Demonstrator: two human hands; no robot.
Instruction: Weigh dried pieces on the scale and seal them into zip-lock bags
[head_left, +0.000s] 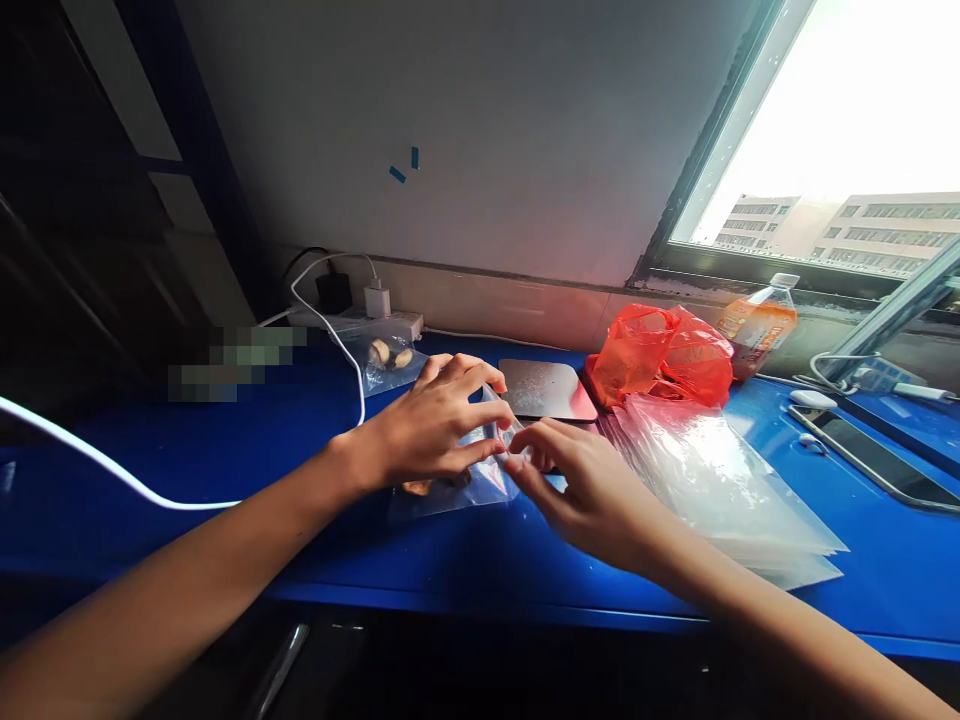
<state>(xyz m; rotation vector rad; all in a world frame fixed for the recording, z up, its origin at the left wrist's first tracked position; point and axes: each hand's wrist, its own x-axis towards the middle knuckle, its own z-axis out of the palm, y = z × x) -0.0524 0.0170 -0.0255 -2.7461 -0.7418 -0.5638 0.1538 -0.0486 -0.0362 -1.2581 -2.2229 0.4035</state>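
Observation:
A clear plastic zip bag [491,482] with brown pieces [417,488] at its left end lies low over the blue table, partly covered by my hands. My left hand [439,418] arches over the bag, thumb and fingers closed on its upper right edge. Meeting it there, my right hand [581,480] pinches the same edge between thumb and curled fingers. Just behind my hands sits a flat silver metal plate [546,388], perhaps the top of a scale. My fingers hide part of the bag's opening. What the brown pieces are, I cannot tell.
A stack of clear plastic bags [720,490] lies to the right, below a red plastic bag [667,355] and an orange drink bottle [759,325]. A phone [877,450] rests at far right. Behind my left hand are another bag with pale pieces [386,360] and a white cable [334,335].

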